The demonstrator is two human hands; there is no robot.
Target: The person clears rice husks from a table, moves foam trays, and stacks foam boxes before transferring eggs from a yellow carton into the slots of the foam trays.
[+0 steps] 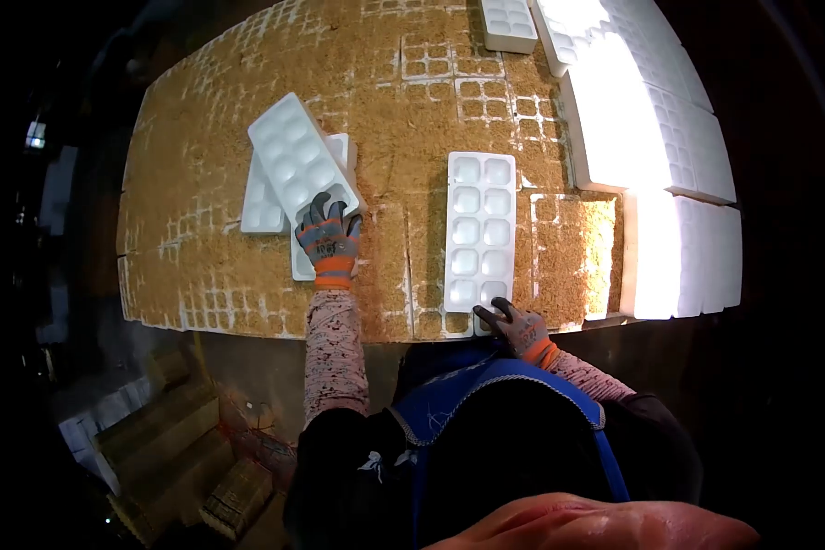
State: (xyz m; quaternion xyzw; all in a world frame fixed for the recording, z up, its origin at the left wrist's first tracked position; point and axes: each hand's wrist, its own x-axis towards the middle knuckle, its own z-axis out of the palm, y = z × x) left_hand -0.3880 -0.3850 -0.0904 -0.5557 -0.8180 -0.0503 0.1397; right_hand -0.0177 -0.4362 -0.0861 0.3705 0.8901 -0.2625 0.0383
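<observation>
Left hand [330, 236] is gripping a white rectangular foam tray [291, 147] by its 5-o'clock end. Right hand [520, 330], loosely open, is touching a matching upright-lying tray [479, 229] at 6 o'clock; light pressure is probably avoiding dents.

Trays [481, 220] are white, gloves [328, 240] grey and orange, sleeves [335, 344] speckled pink.
</observation>
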